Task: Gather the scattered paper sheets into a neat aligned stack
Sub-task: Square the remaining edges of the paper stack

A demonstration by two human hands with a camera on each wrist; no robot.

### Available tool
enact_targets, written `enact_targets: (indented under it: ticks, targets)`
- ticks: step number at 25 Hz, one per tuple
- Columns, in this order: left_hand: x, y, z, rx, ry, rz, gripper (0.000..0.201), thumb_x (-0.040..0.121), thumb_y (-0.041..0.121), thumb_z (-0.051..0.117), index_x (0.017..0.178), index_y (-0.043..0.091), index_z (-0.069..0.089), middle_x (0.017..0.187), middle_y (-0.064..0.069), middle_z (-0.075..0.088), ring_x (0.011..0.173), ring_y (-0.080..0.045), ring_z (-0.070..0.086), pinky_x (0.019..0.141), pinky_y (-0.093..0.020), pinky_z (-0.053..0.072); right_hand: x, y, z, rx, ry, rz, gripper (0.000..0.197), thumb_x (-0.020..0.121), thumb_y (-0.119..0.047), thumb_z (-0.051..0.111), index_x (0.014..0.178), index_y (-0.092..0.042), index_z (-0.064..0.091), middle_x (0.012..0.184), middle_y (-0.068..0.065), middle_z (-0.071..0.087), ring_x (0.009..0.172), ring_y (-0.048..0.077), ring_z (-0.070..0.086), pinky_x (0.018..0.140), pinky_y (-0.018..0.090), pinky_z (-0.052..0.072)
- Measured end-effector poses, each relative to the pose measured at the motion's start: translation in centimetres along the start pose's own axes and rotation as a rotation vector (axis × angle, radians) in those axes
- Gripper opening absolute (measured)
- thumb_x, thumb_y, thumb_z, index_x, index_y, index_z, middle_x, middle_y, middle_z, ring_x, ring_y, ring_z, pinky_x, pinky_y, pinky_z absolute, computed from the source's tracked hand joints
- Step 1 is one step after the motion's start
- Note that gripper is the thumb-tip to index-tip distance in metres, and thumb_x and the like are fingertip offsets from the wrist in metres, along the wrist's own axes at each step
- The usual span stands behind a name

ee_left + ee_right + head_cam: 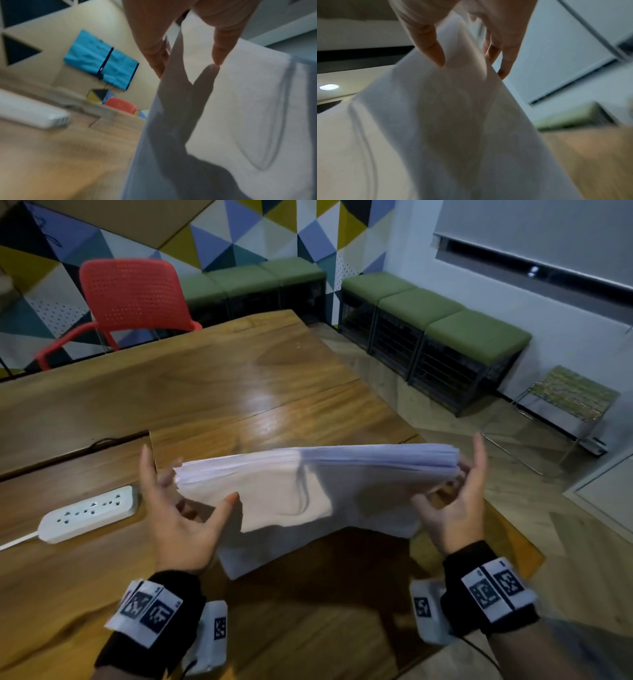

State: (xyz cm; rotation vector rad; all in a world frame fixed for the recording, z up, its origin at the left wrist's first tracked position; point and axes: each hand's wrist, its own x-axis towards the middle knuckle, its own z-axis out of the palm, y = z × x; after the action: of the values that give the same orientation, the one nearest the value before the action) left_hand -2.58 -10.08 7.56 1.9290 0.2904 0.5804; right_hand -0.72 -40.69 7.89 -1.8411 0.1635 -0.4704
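A thick stack of white paper sheets [308, 491] stands upright on its long edge over the wooden table [205, 392], between my two hands. Its top edge looks fairly even; the lower edges are staggered. My left hand [191, 491] holds the left end, thumb on the front face and fingers behind, index finger pointing up. My right hand [442, 487] holds the right end the same way. The left wrist view shows the left hand [187, 66] with its thumb tip on the paper [240, 121]. In the right wrist view the right hand [471, 69] pinches the paper [436, 121].
A white power strip [89, 513] lies on the table left of my left hand, with its cable running off left. A red chair [133, 292] stands at the far side. Green-cushioned benches [445, 326] line the walls. The table's right edge runs close to my right hand.
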Motion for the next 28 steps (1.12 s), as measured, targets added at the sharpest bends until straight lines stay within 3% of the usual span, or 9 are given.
enact_targets:
  ticks: [2,4,7,11,14,17,20,24,28]
  targets:
    - [0.1,0.2,-0.1,0.222,0.009,0.229,0.108,0.063,0.012,0.081,0.145,0.033,0.015,0.138,-0.017,0.038,0.124,-0.021,0.038,0.098,-0.03,0.034,0.4,-1.8,0.3,-0.298,0.023,-0.296,0.089,0.063,-0.023,0.058,0.14,-0.032,0.014,0.135,0.01,0.032,0.109,-0.001,0.028,0.075,0.012,0.032]
    - [-0.1,1.0,0.2,0.301,-0.032,0.234,0.092,0.066,0.013,0.08,0.142,0.029,0.032,0.141,-0.021,0.033,0.126,-0.017,0.03,0.1,-0.032,0.026,0.5,-2.2,0.7,-0.507,0.007,-0.396,0.08,0.063,-0.019,0.06,0.136,-0.03,0.031,0.144,0.021,0.022,0.112,0.004,0.024,0.074,0.02,0.039]
    - [-0.1,0.9,0.6,0.273,-0.034,0.175,0.072,0.07,0.012,0.077,0.134,0.028,0.047,0.143,-0.017,0.032,0.122,-0.005,0.025,0.1,-0.028,0.024,0.5,-1.2,0.8,-0.416,-0.041,-0.147,0.07,0.069,-0.007,0.066,0.131,-0.029,0.043,0.144,0.017,0.025,0.121,0.026,0.035,0.084,0.028,0.038]
    - [0.5,0.5,0.4,0.233,-0.059,0.225,0.061,0.076,0.003,0.07,0.125,0.033,0.051,0.125,-0.001,0.046,0.106,-0.003,0.041,0.096,-0.03,0.037,1.4,0.3,1.0,-0.457,-0.12,-0.26,0.069,0.073,-0.003,0.062,0.134,-0.027,0.038,0.109,0.007,0.049,0.099,0.018,0.047,0.087,0.038,0.047]
    - [0.6,1.0,0.0,0.153,-0.118,0.157,0.077,0.078,-0.008,0.062,0.11,0.058,0.039,0.1,0.012,0.057,0.069,-0.011,0.056,0.076,-0.032,0.053,2.9,0.7,1.5,-0.325,-0.107,0.031,0.088,0.072,-0.011,0.071,0.141,-0.035,0.021,0.129,0.012,0.041,0.112,0.021,0.047,0.092,0.045,0.047]
    - [0.8,1.5,-0.2,0.044,-0.228,0.168,0.076,0.074,-0.005,0.068,0.12,0.047,0.038,0.1,0.036,0.058,0.083,0.007,0.058,0.078,-0.007,0.045,4.7,1.3,1.8,-0.225,-0.192,0.265,0.112,0.065,-0.011,0.078,0.144,-0.036,0.002,0.147,0.015,0.025,0.131,0.03,0.036,0.104,0.048,0.039]
    - [1.3,1.9,-0.4,0.009,-0.347,0.205,0.055,0.078,-0.001,0.064,0.11,0.043,0.058,0.102,0.041,0.06,0.099,0.015,0.056,0.087,-0.006,0.044,6.0,2.7,1.9,-0.005,-0.274,0.375,0.111,0.067,0.001,0.074,0.145,-0.031,0.002,0.141,0.007,0.033,0.124,0.026,0.043,0.088,0.02,0.048]
    - [2.0,1.8,-1.1,-0.202,-0.379,-0.035,0.033,0.081,-0.003,0.06,0.09,0.028,0.066,0.078,0.027,0.073,0.078,0.009,0.066,0.067,-0.004,0.047,6.7,3.4,1.9,0.494,-0.182,0.591,0.113,0.052,-0.017,0.079,0.145,-0.026,0.017,0.141,0.008,0.036,0.12,0.03,0.046,0.083,0.035,0.056]
    - [2.6,2.5,-1.7,-0.249,-0.376,-0.087,0.019,0.082,-0.004,0.059,0.091,0.012,0.065,0.072,0.021,0.074,0.07,0.005,0.068,0.063,-0.006,0.049,7.2,1.7,1.9,0.46,-0.3,0.483,0.046,0.079,0.012,0.054,0.118,-0.01,0.054,0.106,0.008,0.064,0.089,0.016,0.058,0.056,0.016,0.055]
